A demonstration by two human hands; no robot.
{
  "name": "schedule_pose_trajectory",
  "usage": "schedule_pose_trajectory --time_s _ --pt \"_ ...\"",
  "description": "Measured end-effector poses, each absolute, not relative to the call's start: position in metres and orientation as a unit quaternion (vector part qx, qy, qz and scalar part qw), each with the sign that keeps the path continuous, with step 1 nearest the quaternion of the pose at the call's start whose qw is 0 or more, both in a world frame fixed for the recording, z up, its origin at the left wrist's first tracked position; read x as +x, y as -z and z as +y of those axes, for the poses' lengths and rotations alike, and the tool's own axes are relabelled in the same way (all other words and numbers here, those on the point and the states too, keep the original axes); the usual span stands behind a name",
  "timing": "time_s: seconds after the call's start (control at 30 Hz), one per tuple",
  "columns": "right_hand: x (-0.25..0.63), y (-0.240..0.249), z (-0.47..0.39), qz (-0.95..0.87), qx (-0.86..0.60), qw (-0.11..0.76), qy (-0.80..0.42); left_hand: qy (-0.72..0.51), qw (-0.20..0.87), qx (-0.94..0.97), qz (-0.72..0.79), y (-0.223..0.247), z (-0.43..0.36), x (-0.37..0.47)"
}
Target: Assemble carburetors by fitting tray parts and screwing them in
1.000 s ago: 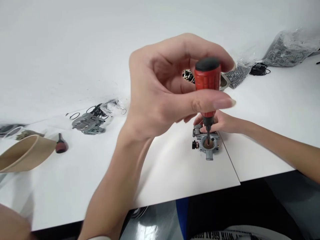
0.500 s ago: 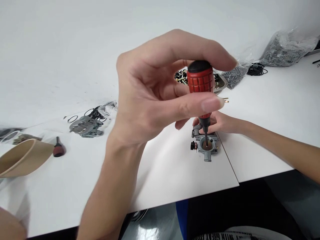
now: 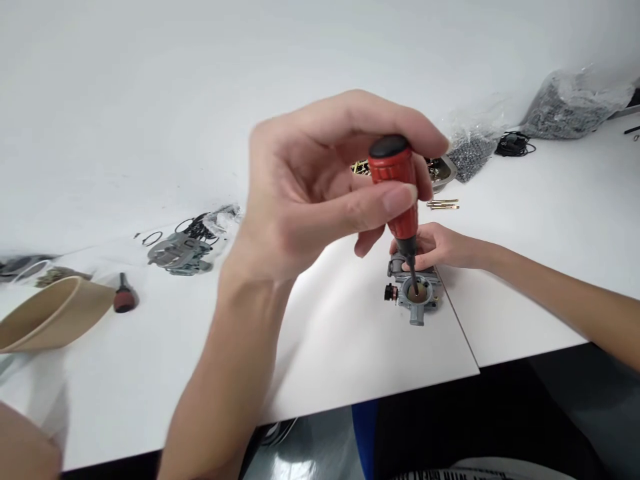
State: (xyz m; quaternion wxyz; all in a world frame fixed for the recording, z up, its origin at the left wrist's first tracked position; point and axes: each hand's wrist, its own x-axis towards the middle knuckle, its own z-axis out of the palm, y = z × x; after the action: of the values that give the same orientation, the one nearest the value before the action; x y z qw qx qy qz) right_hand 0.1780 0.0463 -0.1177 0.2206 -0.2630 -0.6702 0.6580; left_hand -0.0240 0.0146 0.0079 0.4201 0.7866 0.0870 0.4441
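My left hand [image 3: 310, 193] is closed round the red handle of a screwdriver [image 3: 400, 213] with a black cap. The screwdriver leans slightly, its shaft pointing down into the round bore of a grey metal carburetor [image 3: 416, 317]. Its tip meets the brass-coloured disc [image 3: 417, 292] inside that bore. Behind the screwdriver, my right hand [image 3: 433, 247] grips the far side of the carburetor against the white table; some of its fingers are hidden. A black knob-like part [image 3: 390, 292] sticks out from the carburetor's left side.
Brass-coloured pins [image 3: 443, 205] lie beyond my right hand, near a metal tray [image 3: 445, 175] of small parts. Bags of grey parts [image 3: 470, 153] stand farther back. Leftward are another carburetor [image 3: 179, 255], a second screwdriver [image 3: 124, 297] and a tan round container [image 3: 65, 320]. Someone's bare skin [image 3: 25, 443] shows at lower left.
My left hand has shifted down and left in view, tilting the screwdriver handle leftward while its tip stays in the bore. My right hand keeps its grip on the carburetor.
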Motion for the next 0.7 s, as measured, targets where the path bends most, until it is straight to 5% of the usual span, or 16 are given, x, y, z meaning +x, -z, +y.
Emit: schedule_pose_trajectory --time_s 0.23,0.6,0.7 --pt "0.177 0.116 0.045 -0.69 -0.266 0.223 -0.635 -0.468 0.497 0.713 0.163 0.003 0.015 -0.007" --pt "0.176 0.12 0.047 -0.698 -0.251 0.226 -0.631 -0.36 0.512 0.78 0.003 -0.007 0.005 -0.01" --pt "0.175 0.12 0.046 -0.714 -0.249 0.221 -0.616 -0.377 0.509 0.772 0.059 -0.007 0.001 -0.01"
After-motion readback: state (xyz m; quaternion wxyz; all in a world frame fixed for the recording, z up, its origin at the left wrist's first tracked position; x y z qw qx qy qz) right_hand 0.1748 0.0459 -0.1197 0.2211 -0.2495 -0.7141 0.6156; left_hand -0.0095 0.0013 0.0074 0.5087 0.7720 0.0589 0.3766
